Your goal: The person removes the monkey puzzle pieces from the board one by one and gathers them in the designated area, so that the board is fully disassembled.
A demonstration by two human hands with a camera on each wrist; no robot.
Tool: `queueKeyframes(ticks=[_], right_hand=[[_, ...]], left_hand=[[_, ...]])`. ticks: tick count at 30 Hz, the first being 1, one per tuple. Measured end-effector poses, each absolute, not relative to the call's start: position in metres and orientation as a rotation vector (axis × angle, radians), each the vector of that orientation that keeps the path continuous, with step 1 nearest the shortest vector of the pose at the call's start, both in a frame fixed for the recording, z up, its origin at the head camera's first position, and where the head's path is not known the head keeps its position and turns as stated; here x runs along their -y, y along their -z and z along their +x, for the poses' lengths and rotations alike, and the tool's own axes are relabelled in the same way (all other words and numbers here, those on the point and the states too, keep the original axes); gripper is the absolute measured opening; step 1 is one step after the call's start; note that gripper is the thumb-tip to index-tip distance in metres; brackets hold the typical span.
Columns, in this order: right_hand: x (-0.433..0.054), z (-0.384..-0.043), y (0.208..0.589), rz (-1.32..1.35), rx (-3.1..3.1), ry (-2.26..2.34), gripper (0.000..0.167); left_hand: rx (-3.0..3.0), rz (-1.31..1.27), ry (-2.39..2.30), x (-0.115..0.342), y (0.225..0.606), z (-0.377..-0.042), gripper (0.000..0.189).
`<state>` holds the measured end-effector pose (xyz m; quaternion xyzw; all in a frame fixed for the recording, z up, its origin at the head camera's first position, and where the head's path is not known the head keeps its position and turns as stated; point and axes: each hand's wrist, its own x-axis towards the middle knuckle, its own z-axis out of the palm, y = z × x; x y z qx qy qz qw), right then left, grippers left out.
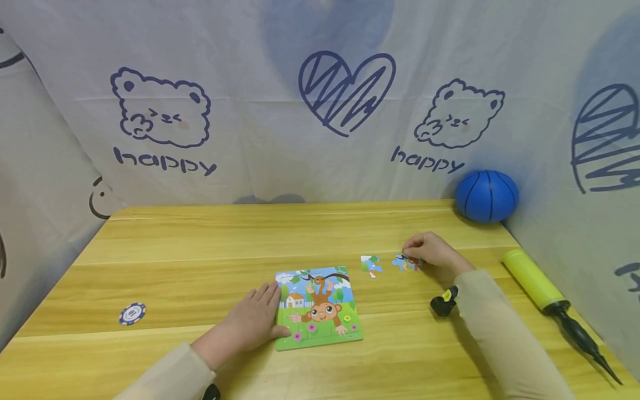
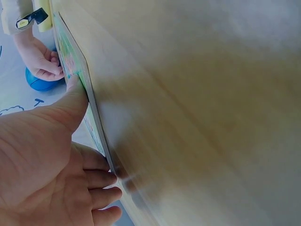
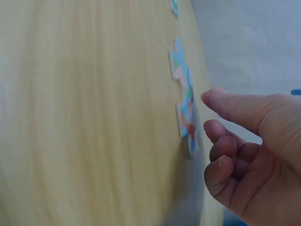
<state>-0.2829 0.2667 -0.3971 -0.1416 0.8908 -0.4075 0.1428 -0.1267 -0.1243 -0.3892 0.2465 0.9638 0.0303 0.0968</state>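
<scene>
Head view: I've got two jigsaw sections on the desk (image 1: 210, 239). The jigsaw section with brown on it (image 1: 401, 263) is at the right hand (image 1: 435, 253), just on the near side of its fingertips, long axis roughly left-right. White-edged jigsaw piece (image 1: 369, 260) sits left of it, between it and the monkey jigsaw board (image 1: 320, 328). Right hand nearer to both; left hand (image 1: 252, 314) is at the board's left edge, fingers straight.

Left wrist: I see the thumb over the board's edge, fingers extended beside it, no grip.

Right wrist: brown-marked section lies off the fingertips, long axis running across the thumb's line. Thumb and fingers half curled, parted, not gripping it as far as I can see; blurred, so contact uncertain.
</scene>
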Motion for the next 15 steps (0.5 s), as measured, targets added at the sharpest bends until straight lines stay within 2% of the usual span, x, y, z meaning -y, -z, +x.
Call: queueKeyframes(ticks=[15], right_hand=[[-0.191, -0.261, 0.383, -0.749, -2.639, 1.033, 0.015]], left_hand=[[-2.852, 0.725, -0.079, 0.124, 0.39, -0.128, 0.083]])
